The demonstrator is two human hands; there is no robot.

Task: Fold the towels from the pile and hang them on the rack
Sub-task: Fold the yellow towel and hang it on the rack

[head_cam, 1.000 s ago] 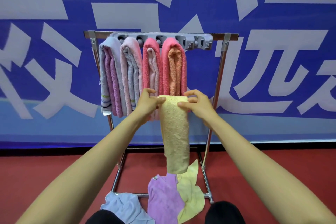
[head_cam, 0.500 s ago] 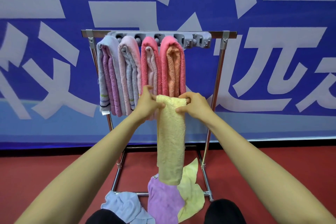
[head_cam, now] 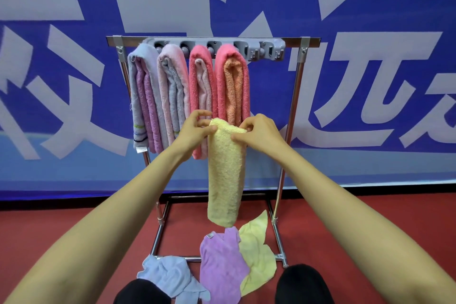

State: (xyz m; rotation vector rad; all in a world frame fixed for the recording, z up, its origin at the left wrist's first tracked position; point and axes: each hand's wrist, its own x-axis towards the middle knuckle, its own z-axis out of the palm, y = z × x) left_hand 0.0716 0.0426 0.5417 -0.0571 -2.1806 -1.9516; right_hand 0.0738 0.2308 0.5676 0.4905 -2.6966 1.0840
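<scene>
While both hands — left hand (head_cam: 195,129), right hand (head_cam: 259,132) — pinch the yellow towel (head_cam: 225,170) below the rack (head_cam: 302,43), a loose grip could unfold it.

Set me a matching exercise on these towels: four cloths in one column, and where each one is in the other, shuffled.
Cloths
1. folded yellow towel
2. lilac cloth
3. light blue cloth
4. coral towel

Places
A. on the floor, furthest left
B. on the rack, rightmost of those hung
C. gripped by the left hand and right hand
D. on the floor, beside the pale yellow cloth

Pairs: 1-C, 2-D, 3-A, 4-B
</scene>
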